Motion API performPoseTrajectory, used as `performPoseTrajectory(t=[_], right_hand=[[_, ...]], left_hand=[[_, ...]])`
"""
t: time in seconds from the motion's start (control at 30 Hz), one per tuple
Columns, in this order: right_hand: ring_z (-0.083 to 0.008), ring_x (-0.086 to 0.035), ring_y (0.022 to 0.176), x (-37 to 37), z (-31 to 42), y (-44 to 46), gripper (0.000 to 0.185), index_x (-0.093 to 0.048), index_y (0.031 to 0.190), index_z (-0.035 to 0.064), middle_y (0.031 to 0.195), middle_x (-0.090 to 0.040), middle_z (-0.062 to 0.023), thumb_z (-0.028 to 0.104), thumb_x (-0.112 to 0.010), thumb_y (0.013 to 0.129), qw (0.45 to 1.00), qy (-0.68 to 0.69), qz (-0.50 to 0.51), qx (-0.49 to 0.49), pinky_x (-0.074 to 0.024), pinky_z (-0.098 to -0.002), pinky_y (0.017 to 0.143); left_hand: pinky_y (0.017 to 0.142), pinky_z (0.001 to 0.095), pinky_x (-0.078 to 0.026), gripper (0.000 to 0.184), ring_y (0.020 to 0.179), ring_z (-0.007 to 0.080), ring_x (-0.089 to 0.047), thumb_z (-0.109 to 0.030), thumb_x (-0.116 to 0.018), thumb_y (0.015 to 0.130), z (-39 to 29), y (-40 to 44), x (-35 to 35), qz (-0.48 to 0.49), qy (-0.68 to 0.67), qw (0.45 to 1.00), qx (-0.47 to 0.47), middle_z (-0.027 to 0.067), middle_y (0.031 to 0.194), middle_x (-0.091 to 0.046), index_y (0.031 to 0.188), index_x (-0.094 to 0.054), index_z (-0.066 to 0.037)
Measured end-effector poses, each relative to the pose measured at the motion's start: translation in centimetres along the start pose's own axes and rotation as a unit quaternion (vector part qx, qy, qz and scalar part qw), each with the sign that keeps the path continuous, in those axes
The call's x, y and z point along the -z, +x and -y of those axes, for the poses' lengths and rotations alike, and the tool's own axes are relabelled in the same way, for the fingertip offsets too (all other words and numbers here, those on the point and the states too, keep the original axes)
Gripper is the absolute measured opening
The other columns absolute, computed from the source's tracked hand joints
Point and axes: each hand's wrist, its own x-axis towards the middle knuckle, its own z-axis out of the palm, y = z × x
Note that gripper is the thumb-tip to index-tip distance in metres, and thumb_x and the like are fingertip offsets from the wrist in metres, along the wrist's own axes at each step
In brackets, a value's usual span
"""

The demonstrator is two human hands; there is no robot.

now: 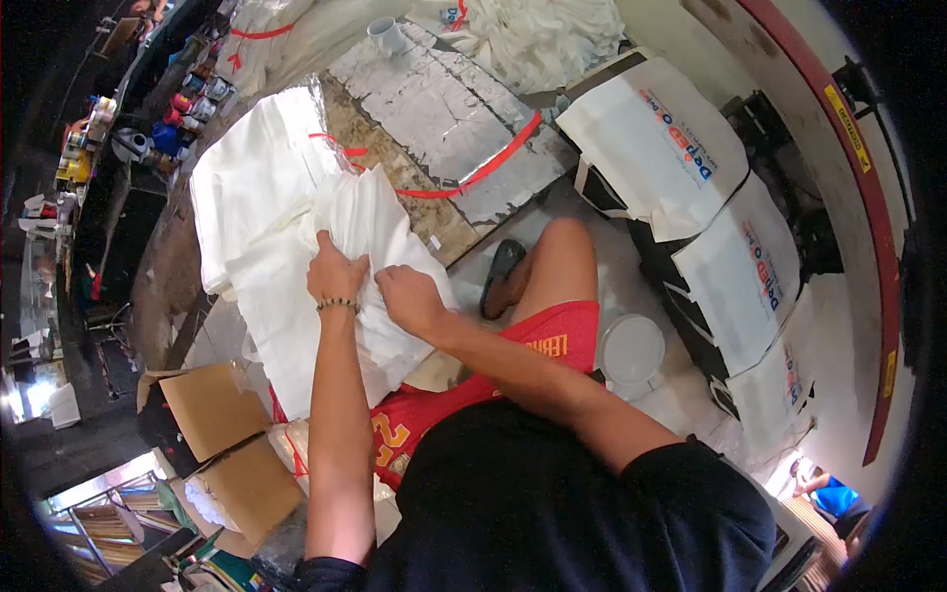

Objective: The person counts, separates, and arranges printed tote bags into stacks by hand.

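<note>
A pile of white fabric [266, 207] lies before me, its upper layers bunched into folds. My left hand [336, 273], with a beaded bracelet at the wrist, is closed on these folds. Just to its right, my right hand [409, 298] is also closed, pinching a fold of the same fabric. A red strap [473, 176] runs from the pile across a worn silver-topped board [434, 94]. How many layers each hand holds is hidden by the folds.
White printed bags [656, 148] stand in a row at the right. A white cup [386, 37] sits on the board's far end. A round white lid [632, 349] is by my leg. Opened cardboard boxes [212, 409] are at lower left, paint cans [202, 94] at upper left.
</note>
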Motion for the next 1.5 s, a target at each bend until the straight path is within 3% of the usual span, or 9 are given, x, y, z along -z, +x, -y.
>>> performPoseTrajectory(t=[0.57, 0.63, 0.7, 0.83, 0.9, 1.0, 1.17, 1.37, 1.5], right_hand=[[-0.0199, -0.052, 0.111, 6.3, -8.3, -1.8, 0.06, -0.044, 0.137, -0.001, 0.126, -0.054, -0.0105, 0.044, -0.054, 0.099, 0.878, 0.397, -0.033, -0.265, -0.0409, -0.0342, 0.1], [-0.027, -0.051, 0.125, 8.2, -9.8, -1.4, 0.073, -0.042, 0.143, 0.0, 0.14, -0.052, -0.012, 0.058, -0.041, 0.1, 0.728, 0.607, 0.011, -0.317, -0.038, -0.0375, 0.108], [-0.0288, -0.049, 0.129, 13.8, -4.4, -3.0, 0.075, -0.041, 0.144, -0.0008, 0.144, -0.049, -0.0136, 0.059, -0.04, 0.1, 0.922, 0.307, 0.024, -0.236, -0.0367, -0.0388, 0.111], [-0.0307, -0.047, 0.131, 15.7, -4.7, -3.2, 0.078, -0.023, 0.155, 0.0121, 0.143, -0.05, -0.0146, 0.059, -0.045, 0.097, 0.945, 0.127, 0.056, -0.298, -0.0332, -0.0413, 0.113], [-0.033, -0.053, 0.116, 15.4, -4.9, -2.5, 0.08, -0.016, 0.157, 0.0199, 0.125, -0.056, -0.0176, 0.048, -0.055, 0.093, 0.941, 0.051, 0.089, -0.323, -0.0384, -0.0434, 0.1], [-0.034, -0.064, 0.092, 13.4, -7.5, -1.1, 0.09, -0.011, 0.157, 0.0235, 0.099, -0.065, -0.023, 0.022, -0.069, 0.088, 0.951, -0.042, 0.105, -0.287, -0.0496, -0.045, 0.081], [-0.0276, -0.052, 0.119, 7.7, -21.9, 1.8, 0.063, -0.03, 0.149, 0.0067, 0.136, -0.051, -0.0155, 0.025, -0.055, 0.093, 0.927, 0.21, 0.046, -0.307, -0.0463, -0.0421, 0.099], [-0.0316, -0.046, 0.131, 13.5, -7.0, 1.7, 0.085, -0.041, 0.144, 0.0042, 0.145, -0.046, -0.0141, 0.072, -0.04, 0.092, 0.785, 0.499, 0.313, -0.191, -0.0408, -0.0482, 0.107], [-0.0306, -0.053, 0.123, 11.7, -15.0, 6.8, 0.073, -0.044, 0.142, 0.005, 0.139, -0.052, -0.0115, 0.052, -0.065, 0.09, 0.84, 0.289, 0.318, -0.33, -0.0479, -0.0476, 0.098]], left_hand=[[0.079, 0.0503, -0.055, 0.084, 0.084, 0.0446, -0.067, -0.037, -0.071, 0.078, -7.7, -2.9, -1.4, 0.015, -0.204, 0.972, -0.117, 0.0264, 0.083, -0.068, 0.144, -0.03, -0.006], [0.086, 0.0486, -0.052, 0.082, 0.094, 0.0455, -0.066, -0.048, -0.069, 0.083, -7.5, -4.8, 0.7, 0.076, -0.276, 0.949, -0.131, 0.0269, 0.096, -0.068, 0.143, -0.036, -0.004], [0.091, 0.0462, -0.05, 0.073, 0.102, 0.0425, -0.064, -0.046, -0.071, 0.083, -3.8, -3.8, -0.5, -0.079, -0.296, 0.94, -0.151, 0.0251, 0.107, -0.066, 0.136, -0.046, -0.003], [0.095, 0.0478, -0.044, 0.061, 0.108, 0.0366, -0.056, -0.037, -0.082, 0.07, 11.3, -1.5, -1.4, -0.438, -0.179, 0.88, -0.036, 0.0166, 0.112, -0.063, 0.117, -0.061, -0.003], [0.106, 0.0469, -0.039, 0.099, 0.125, 0.0436, -0.048, -0.053, -0.083, 0.067, 16.1, -4.0, 0.4, -0.302, -0.044, 0.92, 0.246, 0.0279, 0.133, -0.052, 0.139, -0.041, 0.001], [0.112, 0.0445, -0.036, 0.126, 0.135, 0.0435, -0.04, -0.062, -0.083, 0.061, 21.2, -3.1, -7.1, -0.014, -0.287, 0.917, 0.276, 0.0308, 0.145, -0.04, 0.149, -0.023, 0.004], [0.11, 0.0503, -0.038, 0.131, 0.141, 0.0405, -0.034, -0.066, -0.08, 0.06, 17.5, -3.4, -10.6, 0.036, -0.317, 0.882, 0.346, 0.0237, 0.153, -0.034, 0.154, -0.016, -0.002], [0.098, 0.0592, -0.045, 0.128, 0.136, 0.0447, -0.039, -0.056, -0.084, 0.056, 17.0, -4.0, -8.6, 0.058, -0.339, 0.847, 0.405, 0.0287, 0.154, -0.027, 0.156, -0.017, -0.009], [0.095, 0.0603, -0.045, 0.128, 0.129, 0.0498, -0.044, -0.056, -0.084, 0.058, 17.5, -4.6, -8.8, 0.064, -0.364, 0.849, 0.378, 0.0323, 0.154, -0.022, 0.155, -0.016, -0.009]])
